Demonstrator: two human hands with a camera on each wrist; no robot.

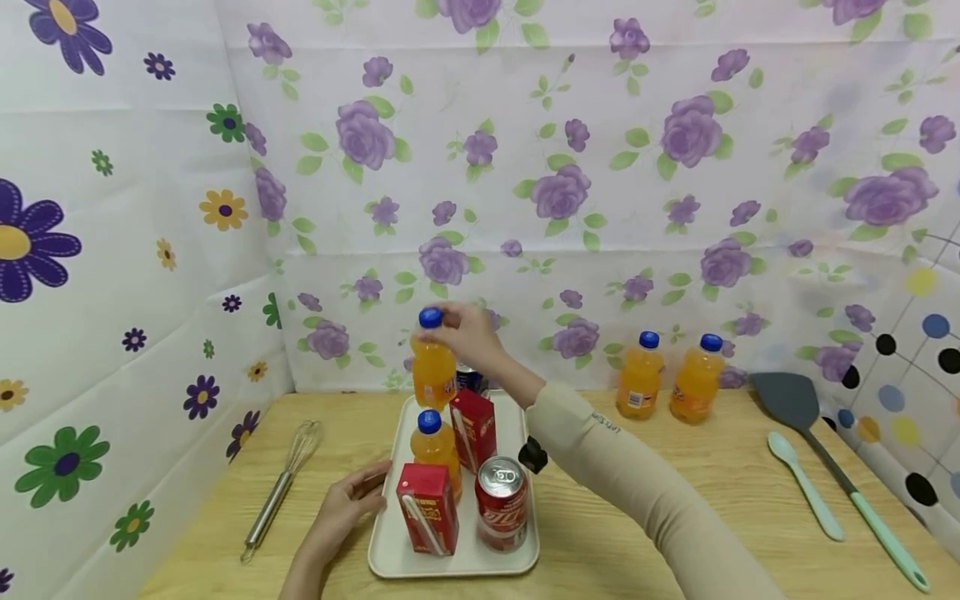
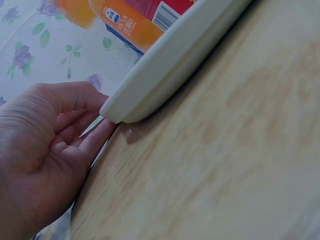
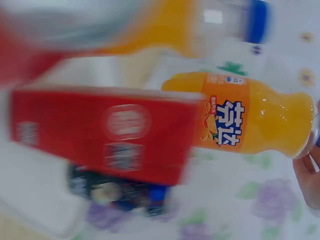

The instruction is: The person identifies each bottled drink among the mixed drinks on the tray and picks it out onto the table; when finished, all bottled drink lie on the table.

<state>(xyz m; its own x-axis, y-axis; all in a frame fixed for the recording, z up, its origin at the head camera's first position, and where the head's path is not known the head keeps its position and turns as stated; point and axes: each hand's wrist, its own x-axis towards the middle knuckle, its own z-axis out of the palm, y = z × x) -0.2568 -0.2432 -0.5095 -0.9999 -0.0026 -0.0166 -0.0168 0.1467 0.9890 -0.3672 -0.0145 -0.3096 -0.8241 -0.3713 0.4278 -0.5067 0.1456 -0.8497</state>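
Raised over the far end of the tray, my right hand pinches an orange soda bottle by its blue cap and neck. The same bottle hangs upright, its label showing in the right wrist view. My left hand rests on the table, fingertips at the left rim of the cream tray; its fingers meet the tray's edge in the left wrist view. On the tray stand another orange soda bottle, two red drink cartons with straws, a red soda can and a partly hidden dark blue can.
Two more orange soda bottles stand by the back wall, right of the tray. Further right lie a grey spatula and a pale green spoon. A whisk lies left of the tray. Flowered sheets hang behind and beside the table.
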